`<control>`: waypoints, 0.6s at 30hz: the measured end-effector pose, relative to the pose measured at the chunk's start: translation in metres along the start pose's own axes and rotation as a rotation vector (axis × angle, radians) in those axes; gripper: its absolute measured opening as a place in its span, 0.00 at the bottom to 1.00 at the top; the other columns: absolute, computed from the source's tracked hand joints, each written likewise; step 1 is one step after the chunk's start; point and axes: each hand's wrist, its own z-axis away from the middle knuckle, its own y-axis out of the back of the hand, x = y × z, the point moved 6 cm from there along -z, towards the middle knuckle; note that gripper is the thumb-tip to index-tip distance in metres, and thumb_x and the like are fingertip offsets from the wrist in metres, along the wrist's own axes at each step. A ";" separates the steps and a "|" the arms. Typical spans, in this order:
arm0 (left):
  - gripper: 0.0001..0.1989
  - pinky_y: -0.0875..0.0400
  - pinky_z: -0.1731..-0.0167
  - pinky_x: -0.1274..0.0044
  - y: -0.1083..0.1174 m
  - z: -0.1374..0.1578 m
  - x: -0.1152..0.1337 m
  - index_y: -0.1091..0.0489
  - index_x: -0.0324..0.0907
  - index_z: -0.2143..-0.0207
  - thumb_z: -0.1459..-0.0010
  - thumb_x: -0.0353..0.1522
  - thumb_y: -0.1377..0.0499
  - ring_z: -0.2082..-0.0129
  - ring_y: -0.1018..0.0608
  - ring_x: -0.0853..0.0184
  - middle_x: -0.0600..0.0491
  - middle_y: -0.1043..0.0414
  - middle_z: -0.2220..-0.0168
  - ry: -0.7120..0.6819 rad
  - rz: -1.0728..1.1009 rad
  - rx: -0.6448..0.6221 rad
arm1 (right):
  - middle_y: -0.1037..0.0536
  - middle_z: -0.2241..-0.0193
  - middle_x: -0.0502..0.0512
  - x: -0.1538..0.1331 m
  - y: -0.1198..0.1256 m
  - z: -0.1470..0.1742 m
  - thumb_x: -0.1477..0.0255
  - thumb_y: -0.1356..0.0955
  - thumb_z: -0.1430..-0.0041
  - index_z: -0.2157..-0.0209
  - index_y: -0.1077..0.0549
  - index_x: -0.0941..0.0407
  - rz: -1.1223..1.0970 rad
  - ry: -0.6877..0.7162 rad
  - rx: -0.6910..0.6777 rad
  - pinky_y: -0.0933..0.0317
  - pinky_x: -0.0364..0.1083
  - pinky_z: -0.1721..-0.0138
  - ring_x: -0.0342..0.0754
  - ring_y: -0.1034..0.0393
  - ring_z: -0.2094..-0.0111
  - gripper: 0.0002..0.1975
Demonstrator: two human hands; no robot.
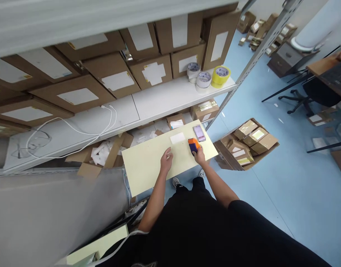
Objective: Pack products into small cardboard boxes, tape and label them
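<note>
My right hand [199,155] grips an orange and dark blue handheld device [194,145], whose exact kind I cannot make out. It is over the right part of a pale yellow tabletop [145,159]. Just beyond the device lies a phone-like rectangle [199,132], its surface blurred out. My left hand [166,160] hovers above the middle of the tabletop with its fingers loosely apart and nothing in them. A small white paper or label [177,138] rests flat on the tabletop, beyond and to the right of my left hand.
A metal shelf [164,91] runs behind the tabletop, bearing cardboard boxes [156,74], white tape rolls [203,79] and a yellow tape roll [220,76]. A white cable [75,130] trails over it. An open carton of parcels [223,163] stands on the floor at right.
</note>
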 end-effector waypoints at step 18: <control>0.20 0.24 0.45 0.68 0.098 0.047 0.199 0.21 0.46 0.45 0.33 0.44 0.40 0.44 0.21 0.57 0.46 0.22 0.44 -0.485 0.028 -0.123 | 0.20 0.52 0.63 -0.194 0.089 0.131 0.53 0.28 0.36 0.50 0.25 0.53 -0.255 0.946 0.061 0.31 0.58 0.44 0.60 0.25 0.48 0.22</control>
